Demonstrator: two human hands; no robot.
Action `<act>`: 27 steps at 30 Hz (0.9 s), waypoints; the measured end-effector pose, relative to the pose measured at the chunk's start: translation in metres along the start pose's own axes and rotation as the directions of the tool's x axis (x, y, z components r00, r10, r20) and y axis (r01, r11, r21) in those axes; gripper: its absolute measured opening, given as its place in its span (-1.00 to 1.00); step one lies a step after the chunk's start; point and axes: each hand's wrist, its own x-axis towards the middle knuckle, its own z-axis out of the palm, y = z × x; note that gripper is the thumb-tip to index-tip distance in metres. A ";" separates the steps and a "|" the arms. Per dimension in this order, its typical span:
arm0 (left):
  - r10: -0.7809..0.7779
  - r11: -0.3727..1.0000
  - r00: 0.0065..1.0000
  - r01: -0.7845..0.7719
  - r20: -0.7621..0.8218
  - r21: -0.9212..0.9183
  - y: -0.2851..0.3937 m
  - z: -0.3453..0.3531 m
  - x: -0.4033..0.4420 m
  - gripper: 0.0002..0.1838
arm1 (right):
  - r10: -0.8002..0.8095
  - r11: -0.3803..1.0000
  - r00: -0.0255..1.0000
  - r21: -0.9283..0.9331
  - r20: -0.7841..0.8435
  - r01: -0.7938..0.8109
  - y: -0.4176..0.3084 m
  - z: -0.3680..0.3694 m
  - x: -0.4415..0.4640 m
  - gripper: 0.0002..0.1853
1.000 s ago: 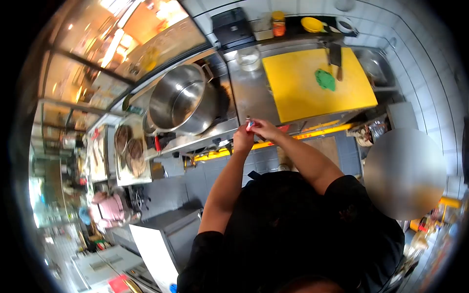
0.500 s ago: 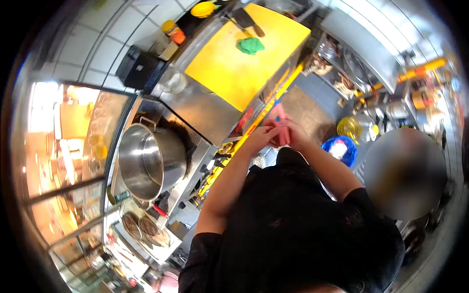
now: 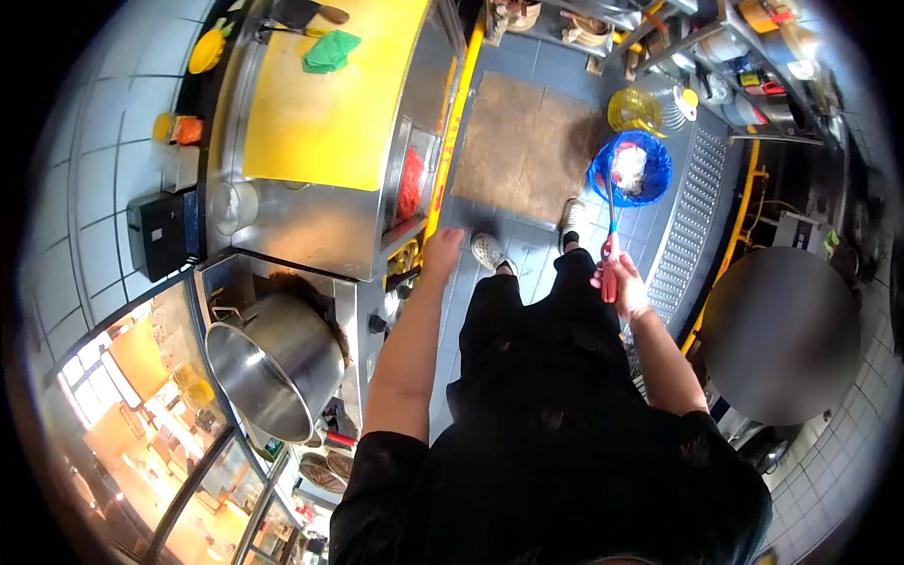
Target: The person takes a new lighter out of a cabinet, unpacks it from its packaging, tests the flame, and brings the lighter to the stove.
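My right hand (image 3: pixel 629 285) is closed around the red handle of a long-necked gas lighter (image 3: pixel 610 267). A blue piece sits where the handle meets its thin dark neck, which points away from me and overlaps the blue-lined bin (image 3: pixel 659 191) from my viewpoint. Pale and reddish waste lies in the bin. My left hand (image 3: pixel 443 252) hangs to the left with its fingers curled in, close to the yellow rail (image 3: pixel 446 168) along the counter; nothing shows in it.
A yellow board (image 3: pixel 320 122) with a green cloth (image 3: pixel 330 52) and a cleaver lies on the steel counter. A large steel pot (image 3: pixel 282 367) stands at left. Past the brown floor mat (image 3: pixel 527 141) is a yellowish plastic bottle (image 3: pixel 636 113). A metal grate (image 3: pixel 686 231) runs at right.
My hands were together at the lighter and are now apart: the left has moved left without it, the right has moved right holding it. My view has turned and shows more floor.
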 end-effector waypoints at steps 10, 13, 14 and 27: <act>0.135 0.720 0.981 0.002 -0.142 0.694 -0.062 0.037 0.096 -0.46 | 0.295 0.883 0.947 -0.341 -0.131 -0.322 0.100 -0.090 0.161 -0.66; 0.219 0.600 0.974 -0.094 -0.050 0.794 -0.121 0.070 0.160 -0.38 | 0.405 0.818 0.908 -0.400 -0.110 -0.413 0.138 -0.114 0.214 -0.65; 0.236 0.551 0.972 -0.119 -0.017 0.826 -0.136 0.079 0.183 -0.37 | 0.406 0.818 0.908 -0.403 -0.104 -0.412 0.156 -0.120 0.232 -0.65; 0.399 0.356 0.796 0.323 -0.456 0.877 -0.179 0.074 0.468 0.16 | 0.336 0.873 0.928 -0.317 -0.161 -0.372 0.259 -0.142 0.337 -0.70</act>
